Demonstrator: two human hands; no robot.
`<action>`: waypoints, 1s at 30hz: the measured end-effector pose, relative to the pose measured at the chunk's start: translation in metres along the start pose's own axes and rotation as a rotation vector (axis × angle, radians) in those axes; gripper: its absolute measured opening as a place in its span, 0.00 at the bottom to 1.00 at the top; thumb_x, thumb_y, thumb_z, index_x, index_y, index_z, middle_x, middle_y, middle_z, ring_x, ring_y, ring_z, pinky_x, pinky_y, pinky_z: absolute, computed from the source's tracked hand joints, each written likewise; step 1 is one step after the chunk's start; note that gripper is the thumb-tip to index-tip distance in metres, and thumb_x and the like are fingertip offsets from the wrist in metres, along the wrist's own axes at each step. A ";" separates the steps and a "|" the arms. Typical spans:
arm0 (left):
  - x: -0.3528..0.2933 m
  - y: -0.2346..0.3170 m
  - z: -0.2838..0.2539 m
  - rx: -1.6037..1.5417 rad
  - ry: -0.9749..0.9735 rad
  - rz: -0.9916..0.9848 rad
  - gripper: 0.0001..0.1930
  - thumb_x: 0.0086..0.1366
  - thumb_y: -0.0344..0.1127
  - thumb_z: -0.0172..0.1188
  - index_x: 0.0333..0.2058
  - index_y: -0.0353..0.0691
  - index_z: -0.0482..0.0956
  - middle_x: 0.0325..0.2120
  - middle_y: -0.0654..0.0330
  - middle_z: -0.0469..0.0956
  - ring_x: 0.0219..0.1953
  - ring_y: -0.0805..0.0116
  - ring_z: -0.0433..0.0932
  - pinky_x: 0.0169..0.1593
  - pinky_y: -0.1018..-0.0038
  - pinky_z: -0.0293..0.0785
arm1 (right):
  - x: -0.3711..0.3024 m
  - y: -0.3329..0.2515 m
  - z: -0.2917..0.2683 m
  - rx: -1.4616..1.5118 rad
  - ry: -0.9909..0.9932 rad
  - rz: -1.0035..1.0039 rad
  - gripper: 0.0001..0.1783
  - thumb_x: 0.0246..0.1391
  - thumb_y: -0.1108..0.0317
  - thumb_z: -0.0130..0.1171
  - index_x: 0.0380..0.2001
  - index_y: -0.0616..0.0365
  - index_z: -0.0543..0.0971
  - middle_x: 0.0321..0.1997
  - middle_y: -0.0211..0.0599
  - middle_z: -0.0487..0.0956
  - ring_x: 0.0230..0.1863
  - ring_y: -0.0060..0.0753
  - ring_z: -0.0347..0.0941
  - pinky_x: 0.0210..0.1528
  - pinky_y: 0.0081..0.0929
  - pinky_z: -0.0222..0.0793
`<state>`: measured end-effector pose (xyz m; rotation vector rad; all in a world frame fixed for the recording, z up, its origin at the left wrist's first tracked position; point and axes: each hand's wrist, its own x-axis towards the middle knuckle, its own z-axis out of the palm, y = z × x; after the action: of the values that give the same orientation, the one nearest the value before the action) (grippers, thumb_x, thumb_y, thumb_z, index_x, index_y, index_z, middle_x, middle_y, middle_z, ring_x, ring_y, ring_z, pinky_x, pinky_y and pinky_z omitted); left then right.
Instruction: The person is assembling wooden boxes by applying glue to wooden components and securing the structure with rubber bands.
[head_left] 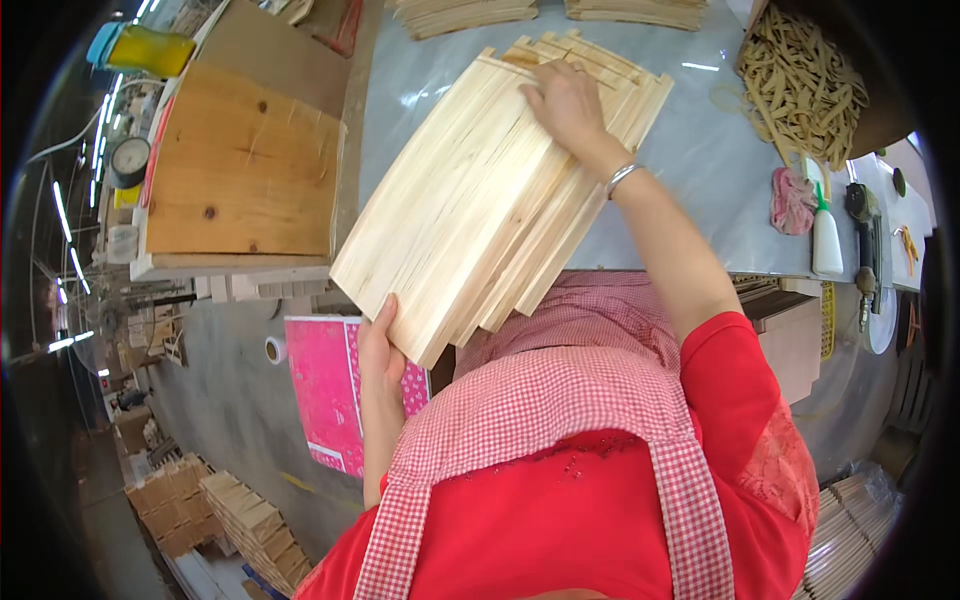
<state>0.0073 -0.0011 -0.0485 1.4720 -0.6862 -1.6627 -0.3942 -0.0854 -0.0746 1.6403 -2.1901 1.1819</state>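
A fanned stack of pale wooden boards [450, 190] lies slanted across the near edge of the grey table [690, 215], its near end jutting out past it toward my apron. My left hand [380, 352] grips the stack's near left corner, thumb on the top board and the other fingers hidden beneath. At the far end my right hand [568, 108] is curled over the boards, a silver bangle on its wrist. The boards sit unevenly, their ends stepped to the right, with notched strips showing at the far end.
More board stacks [465, 15] stand at the table's far side. Rightward are a box of tan rubber bands [805, 85], a pink cloth [792, 200], a white bottle with green cap [826, 235] and an air tool [863, 215]. A knotty wooden panel [240, 170] rises at left.
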 end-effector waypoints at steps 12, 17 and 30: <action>0.043 0.049 0.142 1.369 -0.261 1.227 0.24 0.65 0.36 0.59 0.59 0.39 0.72 0.64 0.43 0.62 0.68 0.43 0.57 0.68 0.54 0.56 | -0.004 0.007 -0.009 0.175 0.014 0.079 0.16 0.50 0.63 0.66 0.41 0.60 0.83 0.42 0.44 0.80 0.48 0.51 0.73 0.52 0.41 0.68; 0.087 0.025 0.216 1.523 -0.455 1.250 0.22 0.71 0.42 0.50 0.61 0.47 0.71 0.65 0.52 0.63 0.69 0.45 0.56 0.68 0.48 0.52 | -0.004 0.011 -0.007 0.193 0.051 0.066 0.14 0.50 0.64 0.65 0.38 0.58 0.83 0.41 0.43 0.80 0.47 0.49 0.73 0.51 0.42 0.69; 0.092 0.014 0.210 1.482 -0.385 1.209 0.21 0.73 0.41 0.45 0.62 0.50 0.71 0.66 0.54 0.63 0.71 0.51 0.54 0.71 0.52 0.46 | -0.105 0.110 -0.192 -0.140 0.475 0.545 0.20 0.55 0.62 0.61 0.46 0.66 0.77 0.53 0.52 0.76 0.57 0.54 0.68 0.61 0.49 0.60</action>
<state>-0.1959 -0.1083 -0.0498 0.9472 -2.6661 -0.2554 -0.5095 0.1303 -0.0567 0.6208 -2.3713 1.3223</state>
